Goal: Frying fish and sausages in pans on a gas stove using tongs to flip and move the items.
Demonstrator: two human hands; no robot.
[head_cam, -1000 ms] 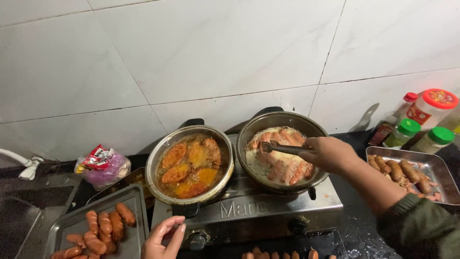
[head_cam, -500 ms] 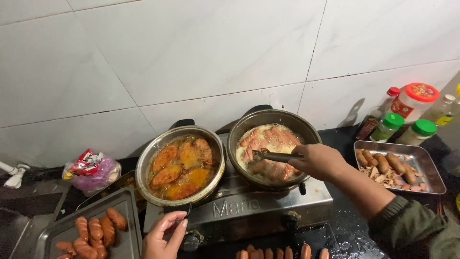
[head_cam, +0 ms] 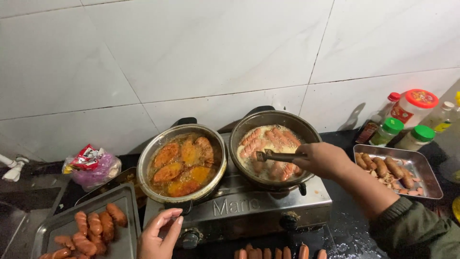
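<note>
Before white tiles, right hand [head_cam: 323,160] pinches tongs [head_cam: 278,156] over sausages [head_cam: 268,153] (left hand [head_cam: 158,235] spread)

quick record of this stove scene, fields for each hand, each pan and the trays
right hand: holds metal tongs over the right pan
left hand: empty, at the stove's front edge near a knob
right pan: sausages in bubbling oil
left pan: browned pieces in oil
left tray: cooked sausages
right tray: sausages and scraps
behind right tray: bottles with green caps
far left: plastic bag
</note>
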